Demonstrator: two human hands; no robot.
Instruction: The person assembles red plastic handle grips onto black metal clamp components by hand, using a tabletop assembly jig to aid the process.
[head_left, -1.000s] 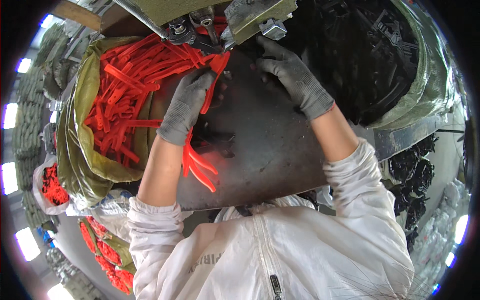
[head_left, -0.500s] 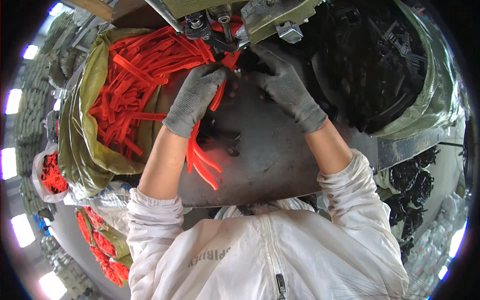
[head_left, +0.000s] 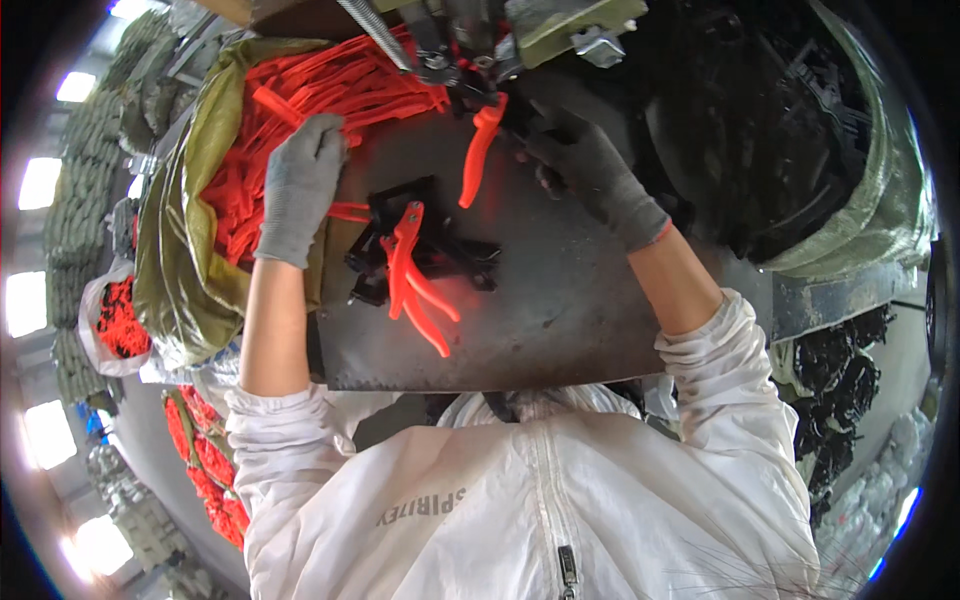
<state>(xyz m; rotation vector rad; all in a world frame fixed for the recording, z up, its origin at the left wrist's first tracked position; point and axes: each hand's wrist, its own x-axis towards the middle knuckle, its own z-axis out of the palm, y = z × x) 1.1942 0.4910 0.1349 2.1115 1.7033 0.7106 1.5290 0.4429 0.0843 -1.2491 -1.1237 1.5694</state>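
Note:
My left hand [head_left: 303, 188], in a grey knit glove, is over the near edge of the piled red plastic handles [head_left: 330, 85]. Its fingers are curled, and whatever they hold is hidden. Beneath the machine head [head_left: 482, 65], my right hand [head_left: 592, 170], gloved alike, closes around a dark part at the tooling; that part blends into the shadow. A single curved red handle [head_left: 480, 155] hangs from the tooling, just left of the right fingers. On the dark metal table [head_left: 560, 335] lie a pair of joined red handles [head_left: 408, 265] and several black pieces [head_left: 465, 255].
An olive woven sack [head_left: 165, 290] holds the red handles on the left. To the right, a large green sack [head_left: 880, 220] contains black parts [head_left: 820, 95]. A coil spring [head_left: 375, 32] slants down beside the machine. Bags of red pieces [head_left: 205, 470] stand lower left.
My left hand has left the tooling and moved left to the red handles. A red handle now hangs at the tooling. The joined handles on the table are no longer behind my left forearm.

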